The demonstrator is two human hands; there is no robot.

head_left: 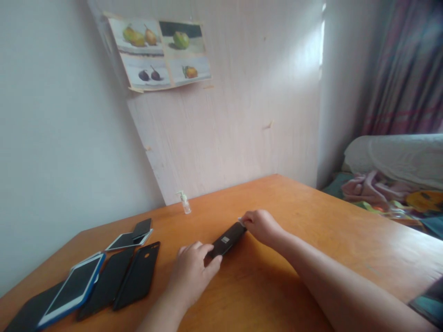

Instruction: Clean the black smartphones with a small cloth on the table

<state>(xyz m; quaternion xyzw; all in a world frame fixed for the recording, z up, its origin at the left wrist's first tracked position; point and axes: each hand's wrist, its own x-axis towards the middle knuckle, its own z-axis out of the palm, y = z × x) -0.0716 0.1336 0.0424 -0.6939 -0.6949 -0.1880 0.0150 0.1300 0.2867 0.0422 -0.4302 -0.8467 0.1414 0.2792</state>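
A long, narrow black case (229, 239) with a small pale label on top lies slantwise on the wooden table (277, 276). My left hand (196, 267) has its thumb and fingers around the near end of the case, holding it. At the far end, my right hand (259, 225) is closed in a pinch on a small white piece (240, 221), perhaps cloth or paper. Most of that piece is hidden by the fingers, and I cannot tell its kind.
On the left lie a blue-edged tablet (74, 288), a dark phone case (140, 274), a black slab (107, 279) and a white device (121, 241) with a black phone (142, 227) on it. A clear pump bottle (186, 205) stands near the wall. Bedding (377, 189) lies beyond the right edge.
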